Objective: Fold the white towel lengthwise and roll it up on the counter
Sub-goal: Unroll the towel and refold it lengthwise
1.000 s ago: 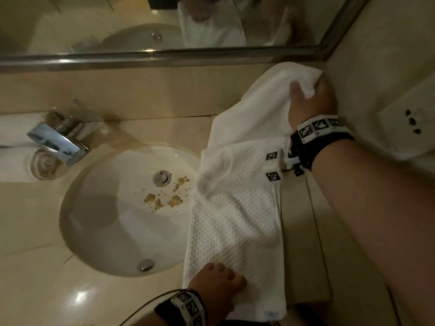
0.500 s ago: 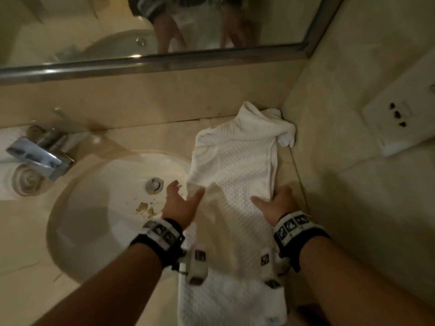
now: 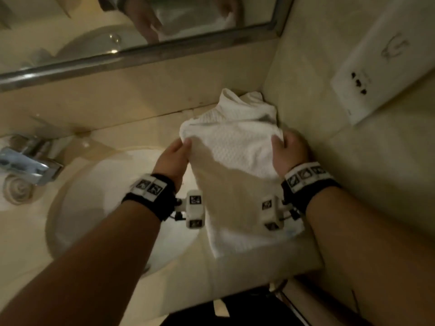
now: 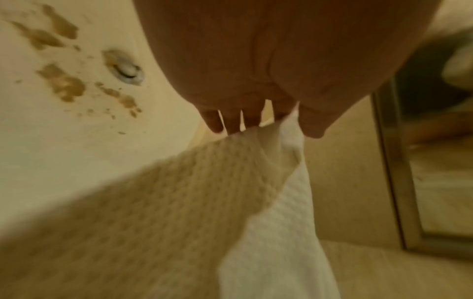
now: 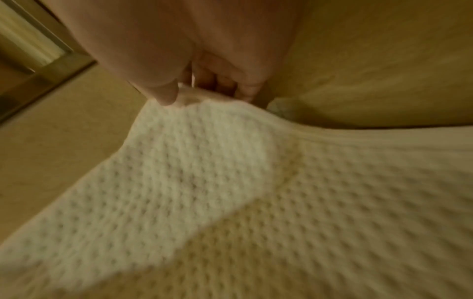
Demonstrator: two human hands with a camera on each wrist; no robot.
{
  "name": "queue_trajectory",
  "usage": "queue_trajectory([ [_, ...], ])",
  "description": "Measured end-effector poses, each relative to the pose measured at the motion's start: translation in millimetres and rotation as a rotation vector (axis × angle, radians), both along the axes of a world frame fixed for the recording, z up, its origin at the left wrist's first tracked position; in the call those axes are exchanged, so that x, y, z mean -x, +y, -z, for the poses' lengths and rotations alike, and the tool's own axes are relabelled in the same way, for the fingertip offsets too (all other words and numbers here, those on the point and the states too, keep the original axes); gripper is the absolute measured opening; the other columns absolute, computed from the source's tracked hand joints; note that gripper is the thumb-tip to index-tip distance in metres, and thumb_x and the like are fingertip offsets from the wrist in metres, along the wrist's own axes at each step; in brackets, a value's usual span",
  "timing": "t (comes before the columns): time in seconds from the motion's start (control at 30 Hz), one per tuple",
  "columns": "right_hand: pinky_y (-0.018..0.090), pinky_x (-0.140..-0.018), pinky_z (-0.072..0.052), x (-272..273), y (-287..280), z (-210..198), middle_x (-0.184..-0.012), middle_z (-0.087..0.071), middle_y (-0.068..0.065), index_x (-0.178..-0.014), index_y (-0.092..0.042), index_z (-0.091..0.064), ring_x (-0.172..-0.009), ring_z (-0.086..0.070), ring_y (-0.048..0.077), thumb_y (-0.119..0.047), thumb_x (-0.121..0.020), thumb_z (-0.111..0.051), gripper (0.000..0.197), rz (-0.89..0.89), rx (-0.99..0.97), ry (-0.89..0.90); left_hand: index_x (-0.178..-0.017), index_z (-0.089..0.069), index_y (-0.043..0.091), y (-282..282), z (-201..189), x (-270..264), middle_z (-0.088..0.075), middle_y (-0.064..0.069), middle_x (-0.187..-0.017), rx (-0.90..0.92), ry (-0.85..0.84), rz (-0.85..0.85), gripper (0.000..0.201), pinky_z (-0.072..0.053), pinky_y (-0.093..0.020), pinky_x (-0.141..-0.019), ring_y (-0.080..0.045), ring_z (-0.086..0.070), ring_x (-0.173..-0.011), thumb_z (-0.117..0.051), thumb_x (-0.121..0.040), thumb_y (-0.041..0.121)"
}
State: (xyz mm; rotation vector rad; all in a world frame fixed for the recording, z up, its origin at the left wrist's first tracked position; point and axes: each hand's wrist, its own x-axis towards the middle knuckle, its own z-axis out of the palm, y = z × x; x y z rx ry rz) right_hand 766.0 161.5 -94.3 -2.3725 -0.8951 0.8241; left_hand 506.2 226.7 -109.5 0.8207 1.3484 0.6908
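A white waffle-weave towel lies lengthwise on the beige counter between the sink and the right wall, its far end bunched in the corner. My left hand pinches the towel's left edge. My right hand pinches the right edge at the same height. Seen from the left wrist, thumb and fingers clamp a fold of the towel. The right wrist camera shows the thumb and fingers holding a raised edge of the towel. The stretch between my hands is lifted a little off the counter.
An oval white sink with brown specks sits left of the towel, a chrome tap behind it. A rolled towel lies at far left. A mirror runs along the back wall. A white socket plate is on the right wall.
A second ago my right hand held the far end high and my left pressed the near end. Both hands have since moved up the towel's sides and now pinch its edges.
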Motion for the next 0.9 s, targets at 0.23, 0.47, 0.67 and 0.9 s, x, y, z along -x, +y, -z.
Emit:
queue_trajectory([
  [0.23, 0.031, -0.096, -0.045, 10.8, -47.6, 20.4, -0.143, -0.051, 0.007, -0.141, -0.021, -0.045, -0.124, -0.054, 0.029, -0.032, -0.094, -0.06, 0.051, -0.107, 0.19, -0.017, -0.103, -0.059, 0.025, -62.7, -4.9, -11.4, -0.062, 0.002, -0.104, -0.24, 0.676, 0.372, 0.025, -0.051, -0.033, -0.076, -0.021, -0.063, -0.092, -0.07, -0.089, 0.043],
  [0.47, 0.04, -0.099, -0.04, 28.9, -148.1, 52.7, -0.12, -0.055, -0.009, -0.105, -0.034, -0.067, -0.112, -0.054, 0.021, -0.021, -0.083, -0.062, 0.026, -0.633, 0.204, -0.425, -0.117, -0.055, 0.025, -184.7, 29.9, -1.5, -0.057, -0.001, -0.116, -0.467, 0.76, 1.27, 0.029, -0.047, -0.036, -0.087, -0.024, -0.053, -0.111, -0.055, -0.095, 0.043],
  [0.67, 0.038, -0.087, -0.028, 64.5, -217.3, 46.2, -0.1, -0.057, -0.01, -0.1, -0.036, -0.062, -0.091, -0.058, 0.018, -0.033, -0.087, -0.058, 0.014, -0.714, 0.18, -0.564, -0.123, -0.04, 0.021, -225.3, 27.1, 31.3, -0.057, -0.002, -0.097, -0.364, 0.873, 1.338, 0.034, -0.044, -0.036, -0.071, -0.029, -0.058, -0.089, -0.053, -0.094, 0.035],
  [0.9, 0.042, -0.084, -0.034, 114.6, -281.4, 53.6, -0.099, -0.057, -0.003, -0.099, -0.026, -0.061, -0.092, -0.055, 0.024, -0.032, -0.083, -0.056, 0.018, -0.729, 0.178, -0.653, -0.117, -0.059, 0.016, -267.5, 39.3, 47.7, -0.056, -0.007, -0.12, -0.854, 0.885, 1.312, 0.051, -0.046, -0.044, -0.087, -0.032, -0.053, -0.106, -0.071, -0.076, 0.045],
])
